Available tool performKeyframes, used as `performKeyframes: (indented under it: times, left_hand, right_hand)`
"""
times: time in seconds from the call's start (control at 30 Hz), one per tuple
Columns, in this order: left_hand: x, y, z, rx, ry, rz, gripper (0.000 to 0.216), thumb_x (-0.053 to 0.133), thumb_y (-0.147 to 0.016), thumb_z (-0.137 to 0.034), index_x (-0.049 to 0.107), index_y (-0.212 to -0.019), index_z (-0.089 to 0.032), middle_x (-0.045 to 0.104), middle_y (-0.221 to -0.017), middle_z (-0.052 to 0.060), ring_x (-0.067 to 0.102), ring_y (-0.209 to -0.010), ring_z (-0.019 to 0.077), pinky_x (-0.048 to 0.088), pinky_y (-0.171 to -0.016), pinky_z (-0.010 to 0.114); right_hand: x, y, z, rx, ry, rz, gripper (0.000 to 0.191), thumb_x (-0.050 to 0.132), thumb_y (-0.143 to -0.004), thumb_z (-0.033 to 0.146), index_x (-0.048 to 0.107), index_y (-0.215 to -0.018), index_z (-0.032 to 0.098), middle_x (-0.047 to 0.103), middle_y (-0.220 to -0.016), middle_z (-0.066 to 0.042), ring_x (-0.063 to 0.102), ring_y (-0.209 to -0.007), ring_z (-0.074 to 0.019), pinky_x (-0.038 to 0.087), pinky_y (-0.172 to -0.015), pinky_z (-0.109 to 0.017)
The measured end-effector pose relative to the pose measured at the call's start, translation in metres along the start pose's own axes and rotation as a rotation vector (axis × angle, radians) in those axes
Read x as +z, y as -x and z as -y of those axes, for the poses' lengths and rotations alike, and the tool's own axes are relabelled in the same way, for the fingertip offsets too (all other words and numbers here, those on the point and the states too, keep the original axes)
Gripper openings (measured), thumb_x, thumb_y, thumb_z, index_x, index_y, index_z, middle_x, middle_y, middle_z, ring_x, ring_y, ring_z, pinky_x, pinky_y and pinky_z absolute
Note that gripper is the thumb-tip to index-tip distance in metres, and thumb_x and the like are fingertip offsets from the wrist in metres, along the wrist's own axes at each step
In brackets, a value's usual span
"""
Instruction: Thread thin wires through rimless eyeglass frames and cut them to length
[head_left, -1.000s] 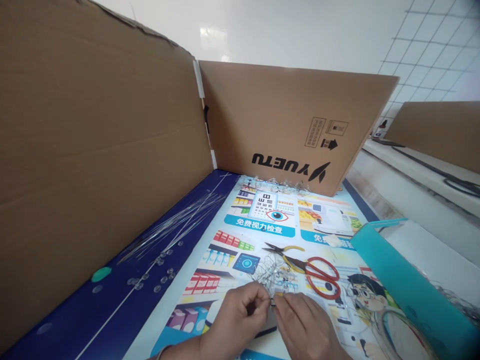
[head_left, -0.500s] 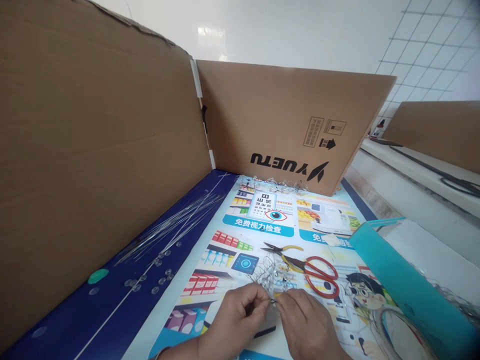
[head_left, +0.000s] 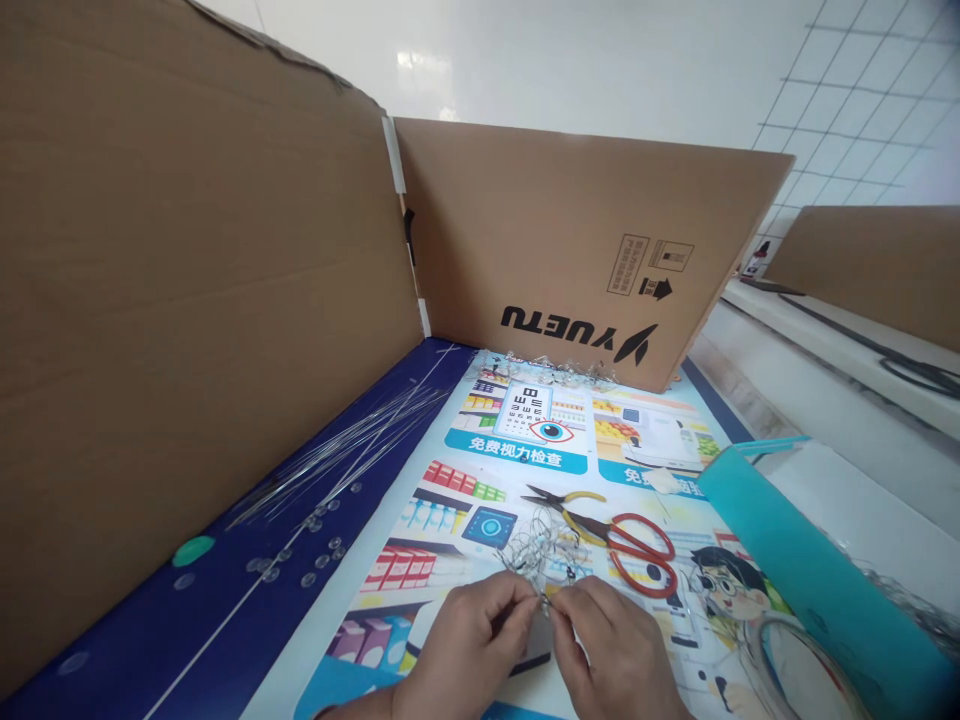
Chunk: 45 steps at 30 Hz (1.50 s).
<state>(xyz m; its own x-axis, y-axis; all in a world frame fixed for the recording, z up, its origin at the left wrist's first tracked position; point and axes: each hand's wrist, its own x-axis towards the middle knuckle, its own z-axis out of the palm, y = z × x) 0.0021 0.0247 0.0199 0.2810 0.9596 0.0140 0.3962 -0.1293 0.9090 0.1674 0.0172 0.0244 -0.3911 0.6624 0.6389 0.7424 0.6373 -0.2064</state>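
My left hand [head_left: 480, 640] and my right hand [head_left: 611, 645] meet fingertip to fingertip at the lower middle of the view. Both pinch thin silvery wire [head_left: 544, 600], with a small dark bit showing between the fingers. Just beyond the fingertips lies a loose tangle of thin wire [head_left: 538, 545] with small dark pieces in it. Past it and to the right lie red-handled scissors [head_left: 637, 550], partly over pliers with yellow handles [head_left: 570, 500].
Cardboard panels stand on the left [head_left: 187, 280] and at the back [head_left: 570, 240]. Straight wires [head_left: 360, 440] and several clear beads [head_left: 322, 530] lie on the dark blue strip. On the right are a teal box [head_left: 817, 560] and a tape roll [head_left: 799, 665].
My right fingers have shifted slightly at the pinch, and the thumb now points more downward. My left hand stays almost in place.
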Motion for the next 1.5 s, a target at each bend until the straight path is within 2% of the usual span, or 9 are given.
performKeyframes:
  times: [0.3, 0.43, 0.67, 0.97, 1.17, 1.3, 1.4, 1.5]
  left_hand:
    - [-0.0007, -0.0029, 0.0036, -0.032, 0.106, 0.016, 0.018, 0.047, -0.084, -0.024, 0.063, -0.081, -0.017, 0.056, -0.059, -0.003, 0.051, -0.058, 0.0112, 0.039, -0.056, 0.018]
    - [-0.0031, -0.0028, -0.0021, -0.023, 0.112, 0.018, 0.029, 0.04, -0.088, -0.029, 0.061, -0.073, -0.017, 0.055, -0.056, -0.002, 0.05, -0.054, 0.0108, 0.038, -0.054, 0.018]
    - [-0.0024, -0.0014, -0.0042, -0.07, 0.095, -0.021, 0.033, 0.037, -0.09, -0.031, 0.056, -0.066, -0.018, 0.055, -0.057, -0.002, 0.053, -0.061, 0.0126, 0.036, -0.052, 0.018]
    - [-0.0033, -0.0033, -0.0014, -0.072, 0.123, 0.023, 0.026, 0.04, -0.087, -0.027, 0.06, -0.075, -0.018, 0.057, -0.06, -0.002, 0.051, -0.056, 0.0111, 0.036, -0.048, 0.017]
    - [-0.0025, -0.0034, -0.0005, -0.09, 0.148, 0.048, 0.027, 0.039, -0.087, -0.027, 0.057, -0.069, -0.017, 0.057, -0.06, -0.003, 0.047, -0.045, 0.0076, 0.034, -0.043, 0.016]
    - [-0.0009, -0.0031, 0.0016, -0.128, 0.194, 0.07, 0.025, 0.04, -0.086, -0.03, 0.056, -0.072, -0.017, 0.057, -0.061, -0.003, 0.044, -0.039, 0.006, 0.033, -0.038, 0.015]
    - [-0.0011, -0.0015, 0.0025, -0.118, 0.24, 0.065, 0.021, 0.042, -0.085, -0.029, 0.056, -0.075, -0.016, 0.057, -0.062, -0.003, 0.043, -0.038, 0.0056, 0.032, -0.037, 0.015]
    - [-0.0023, 0.0004, 0.0022, -0.097, 0.282, 0.062, 0.021, 0.043, -0.085, -0.029, 0.055, -0.074, -0.016, 0.056, -0.063, -0.002, 0.043, -0.039, 0.005, 0.033, -0.038, 0.014]
  right_hand:
    - [0.0042, 0.0002, -0.0015, 0.01, -0.021, 0.019, 0.016, 0.046, -0.081, 0.01, 0.061, -0.084, 0.014, 0.06, -0.071, -0.008, 0.057, -0.063, -0.0169, 0.045, -0.057, -0.026]
    - [0.0053, 0.0003, -0.0021, 0.025, -0.032, 0.027, 0.015, 0.047, -0.081, 0.009, 0.061, -0.082, 0.015, 0.059, -0.068, -0.007, 0.057, -0.063, -0.0168, 0.045, -0.057, -0.026]
    - [0.0034, -0.0006, -0.0011, 0.087, -0.048, 0.015, 0.014, 0.049, -0.08, 0.01, 0.061, -0.079, 0.016, 0.057, -0.065, -0.005, 0.056, -0.062, -0.0159, 0.045, -0.058, -0.026]
    - [0.0064, -0.0043, 0.0042, 0.044, 0.008, -0.025, 0.014, 0.049, -0.081, 0.011, 0.062, -0.078, 0.016, 0.058, -0.062, -0.005, 0.056, -0.059, -0.0152, 0.043, -0.055, -0.024]
    - [0.0088, -0.0024, 0.0036, 0.056, 0.01, -0.016, 0.014, 0.049, -0.081, 0.012, 0.061, -0.078, 0.016, 0.057, -0.062, -0.005, 0.056, -0.059, -0.0152, 0.043, -0.055, -0.025]
    - [0.01, -0.0012, 0.0032, 0.056, -0.007, -0.01, 0.013, 0.049, -0.081, 0.012, 0.061, -0.081, 0.016, 0.057, -0.064, -0.004, 0.056, -0.06, -0.015, 0.042, -0.056, -0.024]
    - [0.009, -0.0022, 0.004, 0.088, -0.069, 0.013, 0.015, 0.047, -0.082, 0.012, 0.06, -0.076, 0.017, 0.056, -0.063, -0.003, 0.054, -0.059, -0.0138, 0.041, -0.055, -0.023]
    - [0.0065, -0.0052, 0.0048, 0.2, -0.186, 0.083, 0.018, 0.045, -0.082, 0.014, 0.056, -0.069, 0.019, 0.053, -0.061, 0.0, 0.051, -0.053, -0.0111, 0.038, -0.051, -0.021]
